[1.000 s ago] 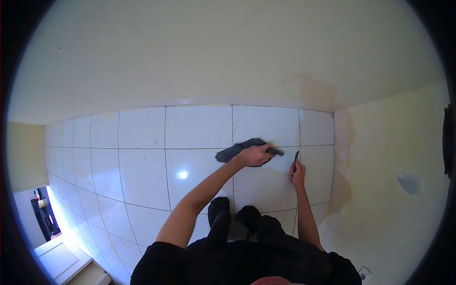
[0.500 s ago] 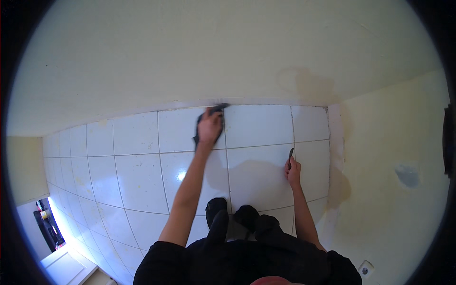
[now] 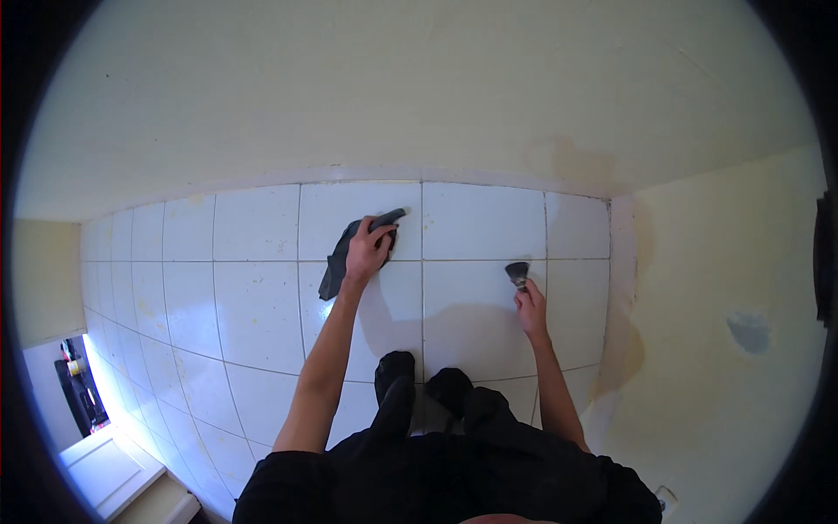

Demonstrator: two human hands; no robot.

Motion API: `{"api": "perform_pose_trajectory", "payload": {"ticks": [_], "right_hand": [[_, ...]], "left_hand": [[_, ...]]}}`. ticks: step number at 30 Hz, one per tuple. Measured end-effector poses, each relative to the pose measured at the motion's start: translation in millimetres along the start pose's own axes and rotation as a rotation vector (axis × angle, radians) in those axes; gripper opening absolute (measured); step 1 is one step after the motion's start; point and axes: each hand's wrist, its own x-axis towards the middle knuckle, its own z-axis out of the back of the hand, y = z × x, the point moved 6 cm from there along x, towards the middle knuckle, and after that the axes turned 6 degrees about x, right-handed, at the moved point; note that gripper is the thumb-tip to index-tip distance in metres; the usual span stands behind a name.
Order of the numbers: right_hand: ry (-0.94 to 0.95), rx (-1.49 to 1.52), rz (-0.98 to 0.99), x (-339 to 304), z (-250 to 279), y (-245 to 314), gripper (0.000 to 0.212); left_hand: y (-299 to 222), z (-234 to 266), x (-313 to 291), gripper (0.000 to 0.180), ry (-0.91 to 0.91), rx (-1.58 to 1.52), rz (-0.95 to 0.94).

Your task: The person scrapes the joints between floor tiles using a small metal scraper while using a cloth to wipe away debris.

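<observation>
My left hand is closed around a dark grey cloth, which hangs loosely past the fingers on both sides. It is over the white tiled floor, a little short of the skirting along the far wall. My right hand grips the handle of a putty knife. Its dark, flared head points away from me, its broad side showing, close to a tile joint. The right thumb and fingers hide most of the handle.
A pale skirting runs along the cream far wall. The right wall has stains and a grey patch. My dark-clad feet stand on the tiles. At the lower left are a white panelled door and dark objects.
My left hand has drawn the cloth back from the skirting toward me, slightly left. My right hand has turned the putty knife from edge-on to broadside and shifted slightly left.
</observation>
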Motion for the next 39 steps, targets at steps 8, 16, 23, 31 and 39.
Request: {"api": "perform_pose_trajectory", "payload": {"ticks": [8, 16, 23, 31, 39], "right_hand": [[0.194, -0.513, 0.520, 33.1, -92.4, 109.8, 0.051], [0.129, -0.782, 0.512, 87.7, -143.8, 111.4, 0.045], [0.115, -0.797, 0.397, 95.9, -168.7, 111.0, 0.050], [0.170, -0.877, 0.279, 104.0, -181.8, 121.9, 0.057], [0.186, -0.845, 0.254, 104.8, -181.8, 126.9, 0.056]], "left_hand": [[7.8, -14.9, 24.3, 0.016, 0.040, 0.041, 0.096], [6.8, -14.0, 24.5, 0.019, 0.043, 0.057, 0.095], [9.3, -14.2, 24.5, 0.022, 0.058, 0.060, 0.094], [6.1, -13.6, 25.7, 0.020, 0.043, 0.065, 0.085], [3.7, -13.7, 26.0, 0.019, 0.065, 0.045, 0.108]]}}
